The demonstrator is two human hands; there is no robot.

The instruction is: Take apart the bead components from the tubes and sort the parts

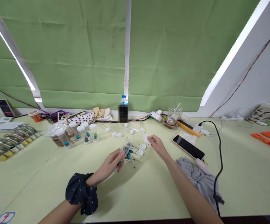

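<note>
My left hand (114,160) is closed around a clear plastic tube (127,147), tilted up to the right, with something green showing near the fingers. My right hand (157,143) pinches a small whitish piece (145,138), perhaps paper or film, between thumb and fingers. Between the hands lie thin metal pins with blue beads (128,156), tiny dark bits and two white caps (140,152). Left of them, several clear tubes with white caps (94,133) stand upright, with blue, green or dark pieces inside. More white caps (114,134) are scattered behind my left hand.
Jars (11,141) line the left side. A lidded cup (55,133) stands by the tubes, a bottle (123,110) at the back. On the right are a plastic cup (174,114), a phone (188,147), grey cloth (195,177), a black cable (221,155) and orange tools (267,142).
</note>
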